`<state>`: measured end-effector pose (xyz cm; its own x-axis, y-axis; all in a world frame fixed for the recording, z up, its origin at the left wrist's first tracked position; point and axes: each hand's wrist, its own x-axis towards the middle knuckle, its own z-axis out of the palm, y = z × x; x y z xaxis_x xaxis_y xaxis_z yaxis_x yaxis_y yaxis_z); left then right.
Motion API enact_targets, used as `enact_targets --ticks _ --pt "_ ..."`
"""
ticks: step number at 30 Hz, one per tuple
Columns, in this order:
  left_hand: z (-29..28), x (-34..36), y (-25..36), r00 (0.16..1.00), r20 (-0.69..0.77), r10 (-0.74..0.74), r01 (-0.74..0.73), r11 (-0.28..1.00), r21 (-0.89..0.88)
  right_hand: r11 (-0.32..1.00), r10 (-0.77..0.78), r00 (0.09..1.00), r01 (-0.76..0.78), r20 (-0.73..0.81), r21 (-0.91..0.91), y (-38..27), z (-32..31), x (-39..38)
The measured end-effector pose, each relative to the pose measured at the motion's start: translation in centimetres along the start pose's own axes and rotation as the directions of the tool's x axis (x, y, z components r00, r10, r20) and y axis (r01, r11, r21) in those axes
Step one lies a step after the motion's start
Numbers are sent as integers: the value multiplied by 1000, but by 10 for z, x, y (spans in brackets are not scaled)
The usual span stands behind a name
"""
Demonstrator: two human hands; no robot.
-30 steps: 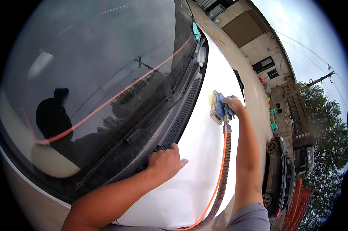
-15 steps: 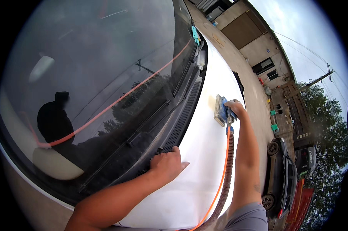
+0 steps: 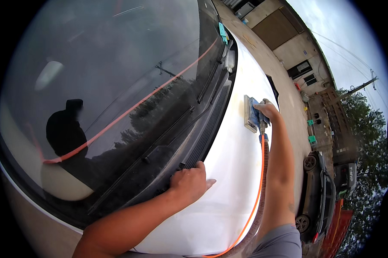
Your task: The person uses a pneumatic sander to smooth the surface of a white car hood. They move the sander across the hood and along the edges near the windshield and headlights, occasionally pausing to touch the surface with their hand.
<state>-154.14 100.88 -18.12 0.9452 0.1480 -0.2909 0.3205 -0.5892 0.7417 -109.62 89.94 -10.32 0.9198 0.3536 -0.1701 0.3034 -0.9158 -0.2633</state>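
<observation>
A flat rectangular sanding block (image 3: 251, 113) with a blue body lies pressed on the white car hood (image 3: 228, 172), far right, its ribbed hose (image 3: 262, 180) and orange line trailing near.

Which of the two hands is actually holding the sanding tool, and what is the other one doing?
The right hand, stretched far out over the white hood, grips the blue sanding block. The left hand holds no tool; it rests at the hood's edge below the windscreen.
</observation>
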Motion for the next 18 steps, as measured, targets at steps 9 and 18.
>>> enact_targets --ticks 9,18 --pt "-18 3 -1 999 25 -25 25 1000 5 988 34 989 -56 -145 -147 -51 15 16" --pt "-14 10 -24 1000 -7 0 0 1000 -8 983 -31 974 -12 -226 -184 -41 28 66"
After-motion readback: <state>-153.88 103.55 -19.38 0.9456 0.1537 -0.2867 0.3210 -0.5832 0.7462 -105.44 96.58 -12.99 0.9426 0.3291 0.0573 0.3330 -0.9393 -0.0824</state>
